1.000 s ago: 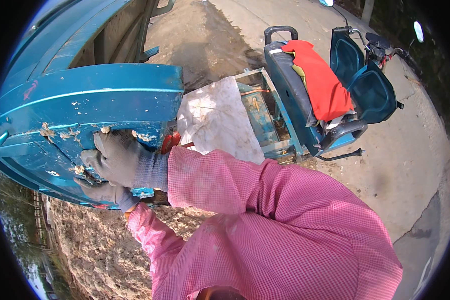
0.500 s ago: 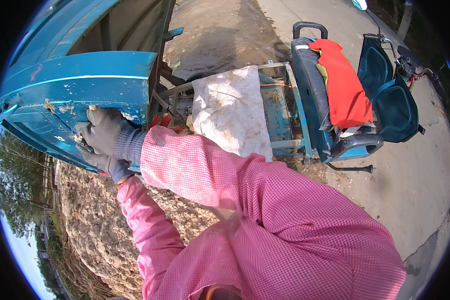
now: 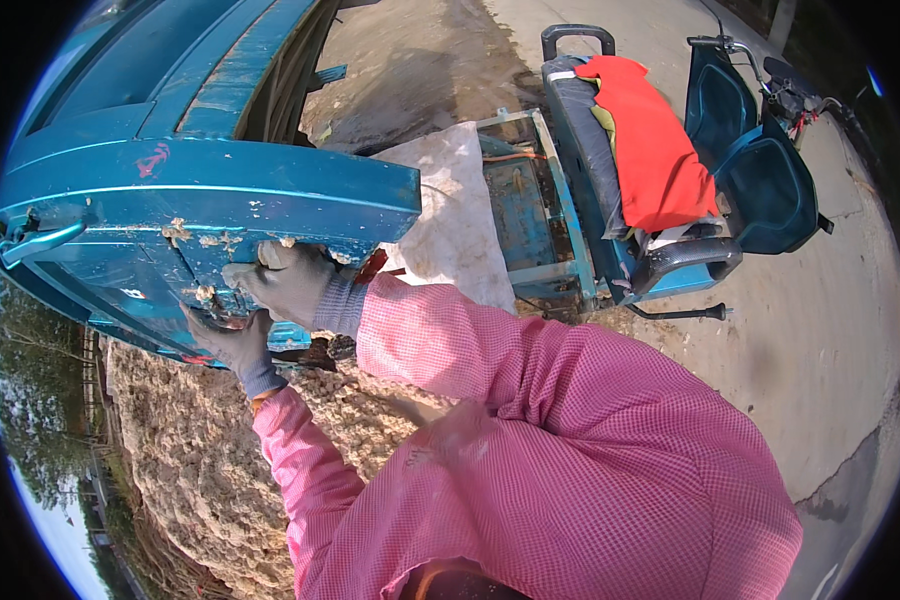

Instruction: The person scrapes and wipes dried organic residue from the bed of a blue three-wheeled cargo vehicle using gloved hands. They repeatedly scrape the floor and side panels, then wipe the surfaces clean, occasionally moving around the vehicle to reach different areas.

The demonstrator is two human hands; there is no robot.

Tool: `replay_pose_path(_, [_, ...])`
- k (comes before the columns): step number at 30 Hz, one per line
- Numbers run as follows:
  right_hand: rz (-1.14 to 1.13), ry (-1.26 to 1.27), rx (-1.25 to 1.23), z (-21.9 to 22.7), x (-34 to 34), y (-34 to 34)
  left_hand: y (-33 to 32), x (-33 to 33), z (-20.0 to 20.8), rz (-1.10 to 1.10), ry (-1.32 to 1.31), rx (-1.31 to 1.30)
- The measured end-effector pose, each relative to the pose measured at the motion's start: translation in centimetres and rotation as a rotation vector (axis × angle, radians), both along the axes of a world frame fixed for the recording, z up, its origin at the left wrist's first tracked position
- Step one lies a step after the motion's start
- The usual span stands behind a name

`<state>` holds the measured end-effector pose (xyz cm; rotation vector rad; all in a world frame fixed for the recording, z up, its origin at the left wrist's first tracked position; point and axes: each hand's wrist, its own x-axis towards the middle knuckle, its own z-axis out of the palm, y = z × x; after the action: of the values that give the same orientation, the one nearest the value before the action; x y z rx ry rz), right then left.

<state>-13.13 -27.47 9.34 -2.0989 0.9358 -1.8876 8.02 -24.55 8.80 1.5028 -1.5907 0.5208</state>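
Note:
A large blue metal cargo bed [image 3: 220, 195] slants across the left side, its painted side caked with pale crumbs of dirt. My right hand [image 3: 295, 285], in a grey work glove, is closed against its lower side, the fingers curled onto the metal. Just below and left of it, my left hand [image 3: 232, 340], gloved alike, grips the bed's lower edge, with thumb and fingers apart around it. Exactly what lies under the fingers is hidden. A white, stained cloth or sack [image 3: 455, 205] drapes over the open frame [image 3: 560, 215] to the right of the bed.
A vehicle seat [image 3: 580, 140] with a red cloth [image 3: 655, 150] on it stands to the right, beside blue front panels [image 3: 775, 195] and handlebars. Below the bed lies a heap of pale, crumbly material [image 3: 190, 450]. Concrete pavement [image 3: 810, 330] runs along the right.
The bed has come down and right toward the frame, its corner now covering part of the white cloth. Both hands have moved right with it, slightly farther apart. The view has shifted a little.

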Motion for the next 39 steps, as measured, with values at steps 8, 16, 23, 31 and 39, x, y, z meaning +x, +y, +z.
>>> replay_pose_path(8, [0.434,-0.198,0.059,-12.4,4.0,-3.7,6.6,-0.7,12.5,-0.107,0.020,-0.024])
replay_pose_path(16, [0.887,-0.789,0.707,-12.4,-3.0,1.5,0.2,5.8,32.4,-0.367,0.081,-0.174])
replay_pose_path(23, [0.916,-0.830,0.726,-11.5,-9.3,5.4,-11.0,20.1,44.8,-0.314,-0.207,0.178])
replay_pose_path(31, [0.267,-0.317,0.678,-23.1,-11.8,6.8,-8.2,8.3,38.7,-0.426,-0.026,0.379])
replay_pose_path(39, [0.950,-1.469,0.773,-27.3,-17.7,11.1,-3.8,-7.0,26.8,-0.391,-0.248,0.103])
